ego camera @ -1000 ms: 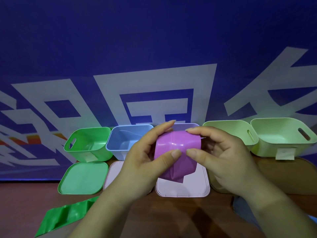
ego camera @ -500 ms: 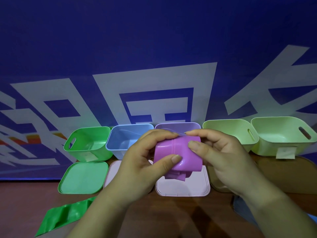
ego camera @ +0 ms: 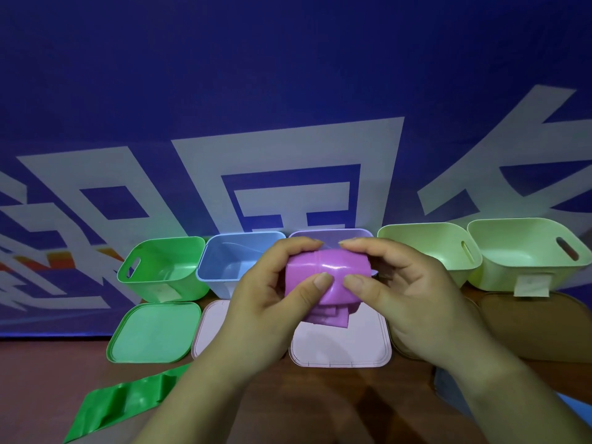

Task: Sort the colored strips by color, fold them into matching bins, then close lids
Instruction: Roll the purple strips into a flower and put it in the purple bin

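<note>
1. The left hand (ego camera: 262,302) and right hand (ego camera: 413,299) pinch the folded purple strip (ego camera: 323,274), with thumbs on its near face and fingers curled over its top.
2. Tuck in the loose ends hanging below the grip.
3. Squeeze firmly, because the fold will probably spring open. Then lower it into the purple bin (ego camera: 330,233) just behind the fingers.

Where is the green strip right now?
Head view, lower left: the green strip lies on the table just in front of the green lid.

I log one head-worn wide-angle view, facing forward and down at the purple bin (ego camera: 333,234), set close, left hand (ego camera: 272,302) and right hand (ego camera: 407,299) large just before that bin, blue banner (ego camera: 288,91) rising behind it.
</note>
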The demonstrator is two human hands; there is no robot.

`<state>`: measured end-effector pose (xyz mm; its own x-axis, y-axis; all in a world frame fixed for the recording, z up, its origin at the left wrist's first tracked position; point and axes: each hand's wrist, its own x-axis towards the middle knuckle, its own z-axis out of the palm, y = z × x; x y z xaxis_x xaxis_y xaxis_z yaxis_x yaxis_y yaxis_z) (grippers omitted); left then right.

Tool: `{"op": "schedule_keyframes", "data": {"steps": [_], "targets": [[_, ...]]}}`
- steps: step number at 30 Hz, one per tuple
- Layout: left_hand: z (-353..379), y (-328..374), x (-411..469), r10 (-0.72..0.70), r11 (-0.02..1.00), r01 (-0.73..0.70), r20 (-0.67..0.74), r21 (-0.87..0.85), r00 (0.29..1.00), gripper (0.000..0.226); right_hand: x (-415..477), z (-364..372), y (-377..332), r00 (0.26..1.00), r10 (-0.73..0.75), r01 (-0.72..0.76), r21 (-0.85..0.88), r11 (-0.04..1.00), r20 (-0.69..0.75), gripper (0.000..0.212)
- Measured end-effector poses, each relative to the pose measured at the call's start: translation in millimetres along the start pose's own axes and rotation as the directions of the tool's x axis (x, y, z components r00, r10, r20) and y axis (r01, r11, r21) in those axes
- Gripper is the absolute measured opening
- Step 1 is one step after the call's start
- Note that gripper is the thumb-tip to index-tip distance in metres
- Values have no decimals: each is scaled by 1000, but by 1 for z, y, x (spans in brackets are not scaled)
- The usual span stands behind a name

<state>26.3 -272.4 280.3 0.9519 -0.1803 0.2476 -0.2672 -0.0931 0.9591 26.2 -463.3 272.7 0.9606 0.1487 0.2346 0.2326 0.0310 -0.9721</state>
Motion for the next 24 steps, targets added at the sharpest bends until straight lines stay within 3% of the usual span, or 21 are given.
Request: {"op": "schedule_keyframes", "data": {"steps": [7,11,20,24], "targets": [[6,3,-1,-54,998,54,-7,-18,999,20,-3,1,1,999,-16,15,-29,999,-34,27],[3,3,-3,-45,993,40,45,111,998,30,-2,2,2,998,18,-20,-29,999,-60,25],[-6,-7,-6,144,944,-198,212,263,967,38,5,2,4,960,228,-183,256,949,-159,28],[-7,-11,-4,121,973,-157,203,171,972,37,6,1,2,953,270,-229,255,940,-141,31]]}}
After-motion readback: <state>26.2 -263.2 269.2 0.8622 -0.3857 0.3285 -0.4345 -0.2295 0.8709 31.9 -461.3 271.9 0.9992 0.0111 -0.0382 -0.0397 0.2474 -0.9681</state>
